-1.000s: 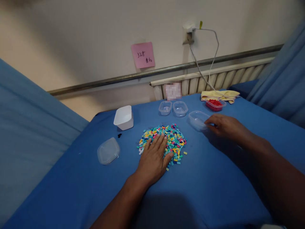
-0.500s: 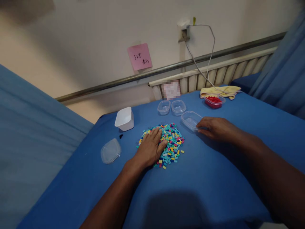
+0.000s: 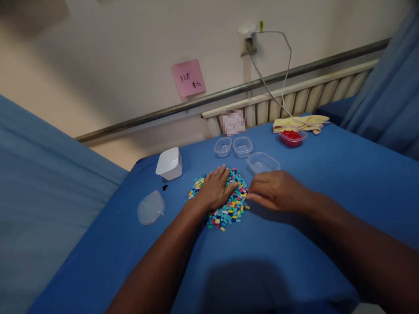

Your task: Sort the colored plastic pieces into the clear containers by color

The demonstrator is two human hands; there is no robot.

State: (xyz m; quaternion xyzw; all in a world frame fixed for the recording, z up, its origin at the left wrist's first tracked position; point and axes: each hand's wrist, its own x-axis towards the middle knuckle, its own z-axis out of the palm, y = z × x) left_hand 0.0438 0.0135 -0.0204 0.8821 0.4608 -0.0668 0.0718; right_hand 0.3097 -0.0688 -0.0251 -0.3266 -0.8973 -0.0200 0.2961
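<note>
A heap of small coloured beads (image 3: 229, 209) lies on the blue-covered table (image 3: 262, 261). My left hand (image 3: 216, 188) rests flat on top of the heap, fingers stretched out. At the heap's right edge is my right hand (image 3: 273, 192), fingers extended toward the beads and holding nothing I can see. An empty clear plastic tub (image 3: 262, 162) stands just beyond my right hand.
Two small clear tubs (image 3: 233, 146) stand behind the heap. A white tub (image 3: 169, 163) and a clear lid (image 3: 151, 207) lie to the left. A tub of red beads (image 3: 291, 137) and a yellow cloth (image 3: 303, 122) are at the back right. Blue curtains hang on both sides.
My right hand has left the clear tub and moved left to the heap's edge. My left hand has slid farther up over the beads.
</note>
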